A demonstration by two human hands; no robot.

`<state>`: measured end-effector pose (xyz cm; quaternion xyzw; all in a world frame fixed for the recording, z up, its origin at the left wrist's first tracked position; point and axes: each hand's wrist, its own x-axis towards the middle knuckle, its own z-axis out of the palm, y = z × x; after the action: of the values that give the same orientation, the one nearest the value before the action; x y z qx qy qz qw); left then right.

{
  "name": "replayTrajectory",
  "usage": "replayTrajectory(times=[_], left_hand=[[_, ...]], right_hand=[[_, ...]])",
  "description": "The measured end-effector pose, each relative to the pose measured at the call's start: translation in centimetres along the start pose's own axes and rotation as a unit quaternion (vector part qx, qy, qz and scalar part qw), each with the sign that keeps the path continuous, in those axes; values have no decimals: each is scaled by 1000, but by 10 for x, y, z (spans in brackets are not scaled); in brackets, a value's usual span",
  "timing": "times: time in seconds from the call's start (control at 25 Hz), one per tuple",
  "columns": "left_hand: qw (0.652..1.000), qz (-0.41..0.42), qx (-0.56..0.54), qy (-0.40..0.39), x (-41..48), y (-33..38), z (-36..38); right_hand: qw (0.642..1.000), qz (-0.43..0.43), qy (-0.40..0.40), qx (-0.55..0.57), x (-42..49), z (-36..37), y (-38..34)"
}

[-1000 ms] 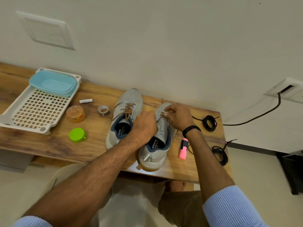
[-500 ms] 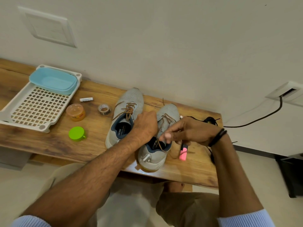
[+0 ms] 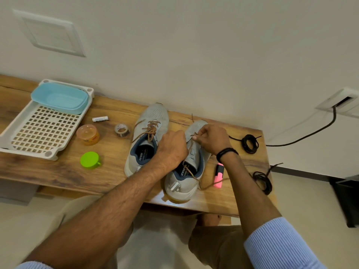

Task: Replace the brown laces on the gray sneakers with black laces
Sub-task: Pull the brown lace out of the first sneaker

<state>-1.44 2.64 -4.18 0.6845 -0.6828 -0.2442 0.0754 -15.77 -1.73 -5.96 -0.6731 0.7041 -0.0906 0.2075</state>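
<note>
- Far left on the bench [image 3: 58,171]: a white slotted tray [image 3: 52,154] with a blue tub [image 3: 59,98] sitting in its far end.
- Just right of the tray: an orange jar [image 3: 87,134], with a green lid [image 3: 90,160] nearer to me and a small white tube [image 3: 100,119] farther back.
- Next along: a roll of tape [image 3: 121,130], lying close to the left sneaker [image 3: 153,117].
- The left sneaker, gray, toe to the wall, carries its tied brown lace [image 3: 150,131] threaded through the eyelets.
- My left hand [image 3: 172,148] sits between the pair, its grip curled down and clamped on the left side of the right sneaker [image 3: 180,183]; the fingertips are hidden under the knuckles.
- The right sneaker, at the bench's near edge, stands with its toe to the wall.
- My right hand [image 3: 211,139], a black band [image 3: 226,152] at the wrist, has its grip pinched together on the loose brown lace [image 3: 191,171] at the far eyelets.
- That lace runs near over the tongue and collar, then trails onto the bench.
- Just right of the sneaker: a pink highlighter [image 3: 218,175], with the lace's trailing end beside it.
- At the right end: the far black lace [image 3: 250,143], coiled, and the near black lace [image 3: 262,180], coiled at the bench's edge, both well apart from my hands.
</note>
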Motion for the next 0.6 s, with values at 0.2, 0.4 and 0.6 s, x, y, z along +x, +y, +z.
replayTrajectory(times=[0.2, 0.4, 0.6], left_hand=[[1000, 3, -6, -5, 1, -2, 0], [1000, 8, -6, -1, 1, -2, 1], [1000, 9, 4, -2, 2, -2, 1]], right_hand=[[968, 64, -3, 241, -7, -12, -3], [690, 99, -129, 705, -24, -60, 5], [556, 110, 8, 824, -29, -88, 32]])
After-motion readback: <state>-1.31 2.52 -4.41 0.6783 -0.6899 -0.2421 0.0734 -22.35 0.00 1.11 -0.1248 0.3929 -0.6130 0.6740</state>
